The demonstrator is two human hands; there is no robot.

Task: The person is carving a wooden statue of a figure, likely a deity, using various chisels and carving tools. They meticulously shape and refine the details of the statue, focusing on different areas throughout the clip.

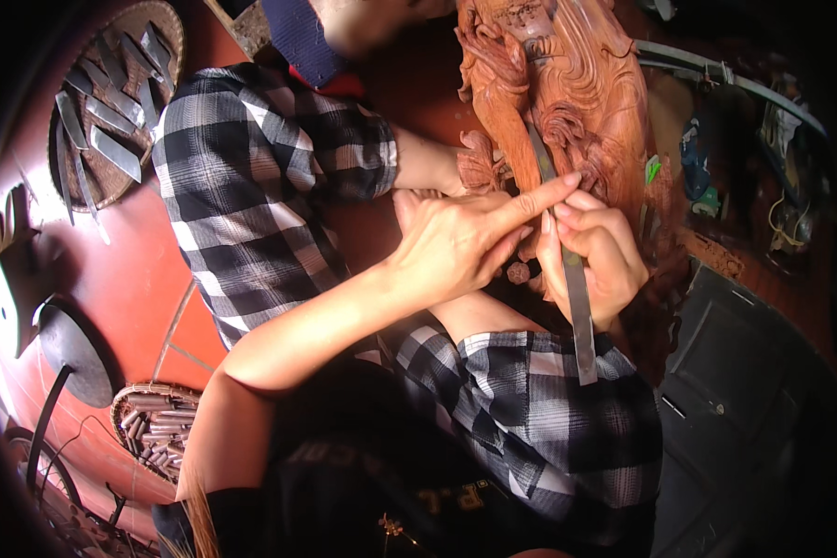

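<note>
My right hand [609,256] pinches a long flat steel chisel blade [578,307] between thumb and bent fingers. The blade slants from the carving down toward my plaid-covered leg, its squared end lowest. My left hand [460,232] reaches across with the index finger stretched out over the blade, its tip by my right fingers. Its other fingers are loosely bent and hold nothing visible. A reddish wood carving [567,65] with deep flowing folds stands beyond my hands. The blade's upper end lies in front of it; whether they touch, I cannot tell.
A round woven tray [112,191] at upper left holds several flat blades. Below it stands a basket [121,414] of short rod-shaped pieces. A dark case [744,372] lies at right, and a dark round metal piece [70,349] at left. Another person's navy cloth [302,42] shows at top.
</note>
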